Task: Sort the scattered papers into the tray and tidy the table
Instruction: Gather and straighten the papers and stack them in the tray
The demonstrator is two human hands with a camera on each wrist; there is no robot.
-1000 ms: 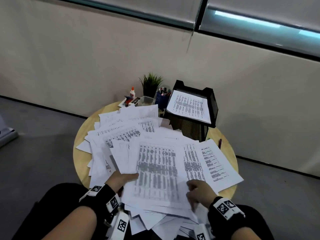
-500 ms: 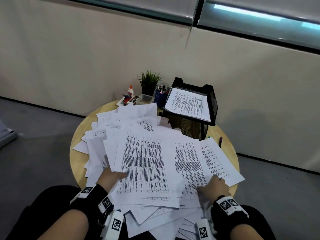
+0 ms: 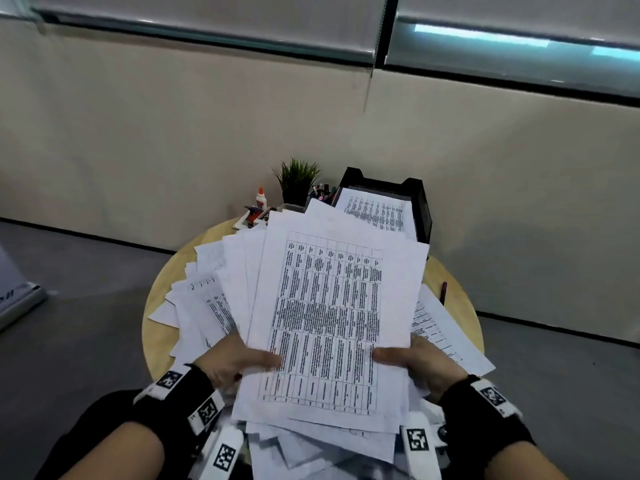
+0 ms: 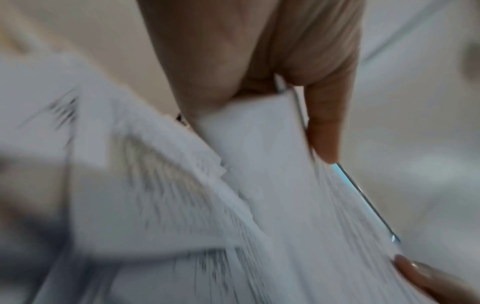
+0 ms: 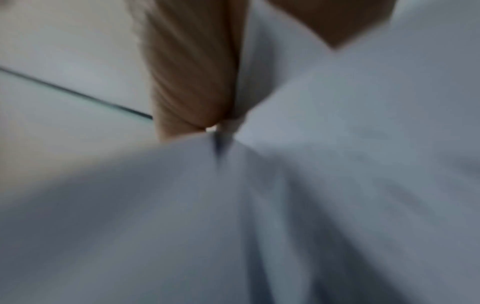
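Observation:
A thick fanned stack of printed papers (image 3: 329, 327) is lifted and tilted above the round wooden table (image 3: 159, 289). My left hand (image 3: 239, 358) grips its left edge, thumb on top. My right hand (image 3: 415, 358) grips the right edge the same way. The left wrist view shows my thumb and fingers pinching the stack of papers (image 4: 272, 185). The right wrist view is blurred, with the stack of papers (image 5: 337, 164) held in the hand. More loose sheets (image 3: 446, 327) lie on the table beneath. The black mesh tray (image 3: 420, 209) at the back holds a printed sheet (image 3: 377, 211).
At the table's far edge stand a small potted plant (image 3: 296, 180), a glue bottle (image 3: 261, 199), a pen holder (image 3: 322, 194) and small stationery items (image 3: 254, 216). A pen (image 3: 443, 292) lies on the right side. A beige wall is behind; grey floor surrounds.
Both hands gathered the spread sheets together and lifted them off the table as one stack, tilting it up toward me. The right hand shifted from the sheets' surface to the stack's right edge.

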